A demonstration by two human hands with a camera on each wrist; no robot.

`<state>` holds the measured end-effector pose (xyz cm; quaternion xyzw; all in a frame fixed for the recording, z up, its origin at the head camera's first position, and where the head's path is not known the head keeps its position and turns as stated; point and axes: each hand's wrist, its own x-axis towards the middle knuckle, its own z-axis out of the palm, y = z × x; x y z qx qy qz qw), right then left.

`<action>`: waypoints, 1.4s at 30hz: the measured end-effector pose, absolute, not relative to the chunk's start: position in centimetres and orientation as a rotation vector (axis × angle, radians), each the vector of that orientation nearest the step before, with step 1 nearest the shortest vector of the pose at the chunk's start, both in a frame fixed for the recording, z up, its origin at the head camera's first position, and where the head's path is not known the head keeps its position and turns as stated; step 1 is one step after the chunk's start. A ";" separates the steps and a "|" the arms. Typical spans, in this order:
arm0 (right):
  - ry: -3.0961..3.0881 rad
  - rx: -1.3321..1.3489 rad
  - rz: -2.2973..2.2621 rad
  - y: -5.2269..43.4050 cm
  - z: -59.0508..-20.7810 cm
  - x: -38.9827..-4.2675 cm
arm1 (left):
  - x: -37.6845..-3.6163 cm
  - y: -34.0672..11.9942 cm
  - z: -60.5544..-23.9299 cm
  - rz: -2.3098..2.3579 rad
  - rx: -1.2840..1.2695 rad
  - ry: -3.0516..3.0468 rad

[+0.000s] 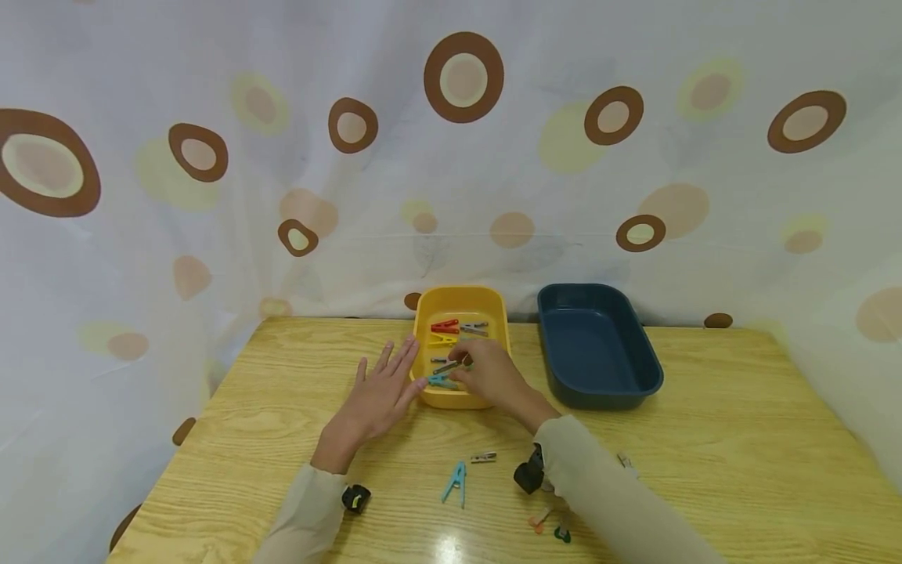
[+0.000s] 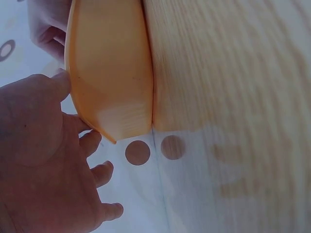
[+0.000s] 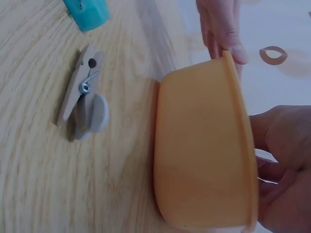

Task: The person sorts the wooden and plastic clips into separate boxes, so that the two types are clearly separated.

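A yellow plastic bin (image 1: 461,399) holds several clothespins: red ones (image 1: 445,327), a yellow one (image 1: 443,340), a light blue one (image 1: 442,381) and some greyish ones. My left hand (image 1: 379,398) rests against the bin's left rim, fingers straight and spread, the thumb at the near left corner. Inside the bin, my right hand (image 1: 493,376) pinches a wooden clothespin (image 1: 445,366) between thumb and curled fingers. In the right wrist view, the bin's wall (image 3: 204,145) hides the fingertips of that hand.
To the right stands a dark blue bin (image 1: 595,352). On the table's near part lie a light blue clothespin (image 1: 456,484), a wooden clothespin (image 1: 484,457) and several more around the right forearm. A patterned curtain (image 1: 493,157) hangs behind the table.
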<state>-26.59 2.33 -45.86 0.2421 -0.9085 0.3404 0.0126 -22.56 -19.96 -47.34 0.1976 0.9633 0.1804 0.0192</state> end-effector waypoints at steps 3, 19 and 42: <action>-2.800 0.766 1.077 3.1 -45.3 -26.2 | -22.6 -19.9 -47.2 0.558 0.615 2.989; -2.606 0.856 1.222 6.4 -43.3 -21.5 | -22.7 -19.6 -46.9 0.550 0.619 2.987; -2.672 1.152 1.325 6.8 -47.0 -15.6 | -22.5 -19.8 -47.2 0.543 0.615 2.992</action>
